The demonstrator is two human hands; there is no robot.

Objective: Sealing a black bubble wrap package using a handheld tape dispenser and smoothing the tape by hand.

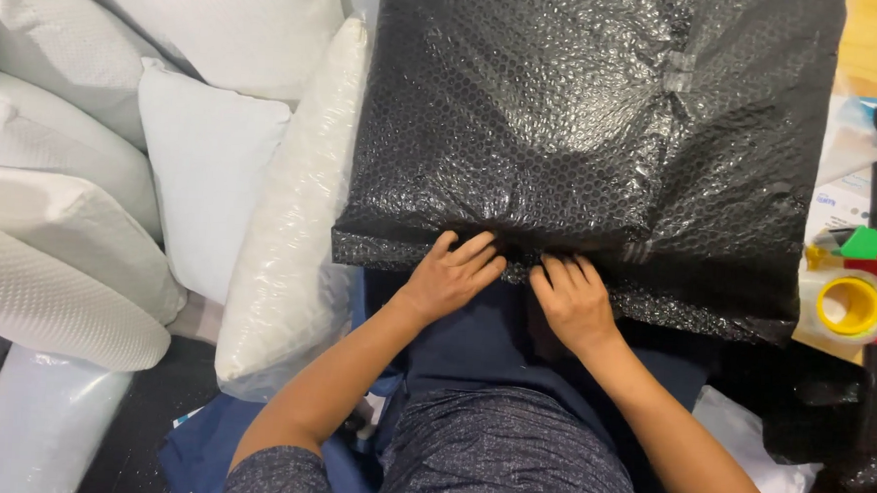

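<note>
A large parcel wrapped in black bubble wrap [581, 134] lies in front of me, with clear tape strips on its top. My left hand [449, 275] presses flat on the parcel's near edge, fingers together and pointing away from me. My right hand [571, 300] rests just beside it on the same folded edge, fingertips tucked against the wrap. The two hands almost touch at the middle of the near edge. Neither hand encloses anything.
A tape dispenser [855, 294] with a yellow core and red frame sits at the right. White pillows [205, 177], some in clear plastic [296, 230], pile up on the left. A white bag [759, 468] lies at lower right, beside my dark clothing.
</note>
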